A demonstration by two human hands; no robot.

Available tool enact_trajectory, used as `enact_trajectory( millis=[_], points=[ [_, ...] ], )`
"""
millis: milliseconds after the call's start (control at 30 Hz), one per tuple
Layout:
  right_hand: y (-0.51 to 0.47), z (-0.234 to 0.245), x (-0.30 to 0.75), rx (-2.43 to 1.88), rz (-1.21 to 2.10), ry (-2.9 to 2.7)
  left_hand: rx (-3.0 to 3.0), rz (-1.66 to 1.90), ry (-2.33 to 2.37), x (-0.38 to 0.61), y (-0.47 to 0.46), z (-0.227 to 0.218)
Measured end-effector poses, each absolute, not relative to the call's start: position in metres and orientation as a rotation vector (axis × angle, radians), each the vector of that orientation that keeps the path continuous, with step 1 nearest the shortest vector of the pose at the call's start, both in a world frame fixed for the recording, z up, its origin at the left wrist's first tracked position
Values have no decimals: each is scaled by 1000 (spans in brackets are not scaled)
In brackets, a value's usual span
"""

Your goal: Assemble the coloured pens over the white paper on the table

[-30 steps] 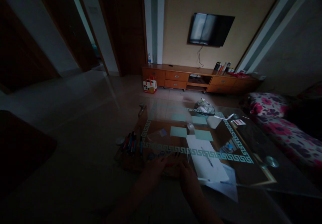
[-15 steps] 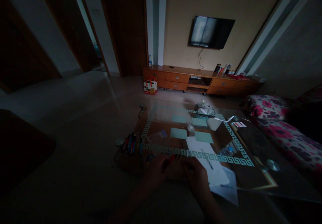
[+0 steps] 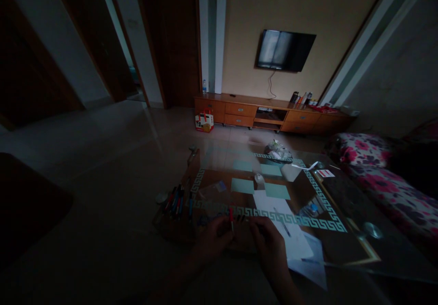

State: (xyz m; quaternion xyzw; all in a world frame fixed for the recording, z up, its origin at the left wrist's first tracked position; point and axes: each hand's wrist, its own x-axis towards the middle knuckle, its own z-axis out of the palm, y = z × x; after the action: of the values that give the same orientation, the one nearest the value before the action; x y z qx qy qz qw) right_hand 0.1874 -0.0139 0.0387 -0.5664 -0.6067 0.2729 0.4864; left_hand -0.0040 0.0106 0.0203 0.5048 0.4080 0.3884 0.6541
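Observation:
My left hand (image 3: 216, 235) is closed on a red pen (image 3: 231, 214), which stands nearly upright above the front edge of the glass table (image 3: 214, 156). My right hand (image 3: 269, 237) is pinched a short way to its right. Whatever its fingertips hold, if anything, is too small and dark to name. Between the hands lie several short dark pieces (image 3: 241, 218), perhaps pen caps. Left of my left hand, several pens (image 3: 177, 200) lie side by side on the table. White paper (image 3: 298, 241) with a pen (image 3: 286, 227) on it is by my right hand.
A clear plastic bag (image 3: 214, 190) and pale green rectangles (image 3: 242, 186) show on the tabletop. At its far side sits a basket with plastic bags (image 3: 278, 150). A flowered sofa (image 3: 383, 177) borders the right; a TV cabinet (image 3: 239, 108) stands beyond.
The red pen in my left hand has tipped up from a slanted, low position to nearly upright. My right hand stays pinched in about the same place. The view has tilted up slightly.

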Motion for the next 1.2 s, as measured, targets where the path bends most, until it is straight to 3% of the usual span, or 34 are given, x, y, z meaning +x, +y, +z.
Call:
enact_trajectory(
  millis=[267, 600, 1200],
  points=[
    [-15, 45, 183, -1344, 690, -1483, 1015, 895, 892, -5, 16, 12],
    [-16, 41, 181, -1351, 688, -1452, 1190, 1103, 943, -7, 16, 37],
    [-15, 37, 184, -1295, 609, -1558, 1048, 977, 1045, -8, 14, 21]
  ],
)
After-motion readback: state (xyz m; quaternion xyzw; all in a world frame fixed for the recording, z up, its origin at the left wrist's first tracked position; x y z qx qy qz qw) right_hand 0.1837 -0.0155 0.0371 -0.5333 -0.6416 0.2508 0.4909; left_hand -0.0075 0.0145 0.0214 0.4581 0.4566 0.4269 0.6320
